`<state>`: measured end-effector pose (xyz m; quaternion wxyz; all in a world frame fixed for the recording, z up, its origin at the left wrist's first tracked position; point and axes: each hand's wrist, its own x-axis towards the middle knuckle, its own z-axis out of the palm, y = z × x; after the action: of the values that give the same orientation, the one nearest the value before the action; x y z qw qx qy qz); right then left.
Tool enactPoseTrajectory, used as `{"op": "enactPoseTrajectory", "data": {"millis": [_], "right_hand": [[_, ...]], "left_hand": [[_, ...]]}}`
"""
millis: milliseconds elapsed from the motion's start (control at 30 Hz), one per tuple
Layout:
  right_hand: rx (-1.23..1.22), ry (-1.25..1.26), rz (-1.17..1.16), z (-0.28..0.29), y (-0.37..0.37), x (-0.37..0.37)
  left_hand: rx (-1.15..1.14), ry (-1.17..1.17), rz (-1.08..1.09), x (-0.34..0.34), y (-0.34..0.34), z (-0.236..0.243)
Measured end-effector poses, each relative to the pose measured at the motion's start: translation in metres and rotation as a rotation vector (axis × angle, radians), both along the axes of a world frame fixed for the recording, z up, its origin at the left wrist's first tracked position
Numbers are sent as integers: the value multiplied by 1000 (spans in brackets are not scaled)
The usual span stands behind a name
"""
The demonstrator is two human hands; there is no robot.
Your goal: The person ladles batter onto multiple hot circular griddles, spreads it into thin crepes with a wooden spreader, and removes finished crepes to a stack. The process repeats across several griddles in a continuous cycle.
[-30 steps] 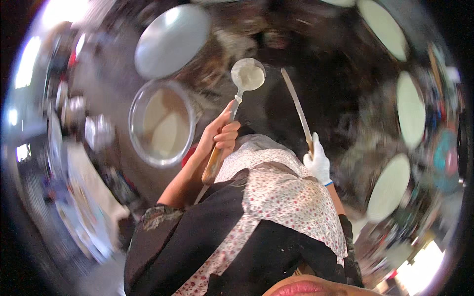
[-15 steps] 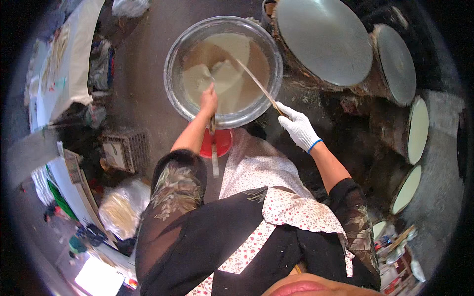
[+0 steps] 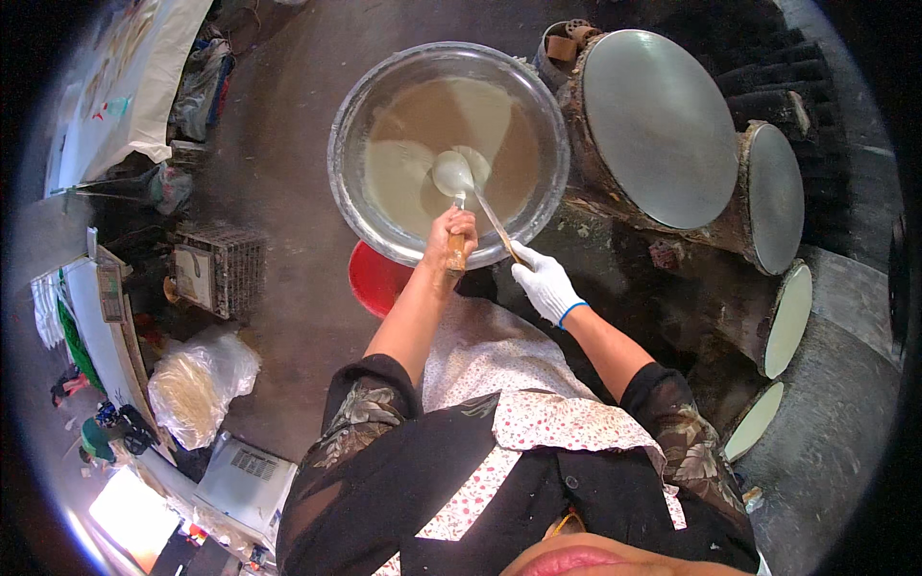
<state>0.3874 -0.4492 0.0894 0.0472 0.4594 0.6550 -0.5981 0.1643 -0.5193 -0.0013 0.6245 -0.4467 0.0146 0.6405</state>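
A wide metal basin (image 3: 343, 182) holds pale and brownish batter (image 3: 423, 110) in swirled patches. My bare left hand (image 3: 449, 240) is closed round the wooden handle of a ladle (image 3: 451, 175), whose rounded bowl is over the batter and coated or filled with pale liquid; which of the two I cannot tell. My right hand (image 3: 550, 285), in a white glove with a blue cuff, grips a long thin flat stick (image 3: 496, 223) just outside the basin's near right rim. The stick slants across the rim, its far end beside the ladle bowl; contact is unclear.
Round flat griddles stand to the right, the large grey one (image 3: 660, 130) closest to the basin; pale layers cover the lower two. A red bucket (image 3: 373, 278) sits under the basin's near edge. At left are a wire crate (image 3: 223, 274) and a plastic bag (image 3: 202, 384).
My hands have come closer together. The ladle bowl now shows above the batter, and the stick's far end has moved beside it. The whole view has shifted, bringing the griddles lower.
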Motion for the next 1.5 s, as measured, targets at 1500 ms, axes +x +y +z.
{"op": "enactPoseTrajectory", "data": {"millis": [1500], "right_hand": [[393, 714, -306, 217, 64, 75]], "left_hand": [[-163, 1766, -133, 65, 61, 327]]}}
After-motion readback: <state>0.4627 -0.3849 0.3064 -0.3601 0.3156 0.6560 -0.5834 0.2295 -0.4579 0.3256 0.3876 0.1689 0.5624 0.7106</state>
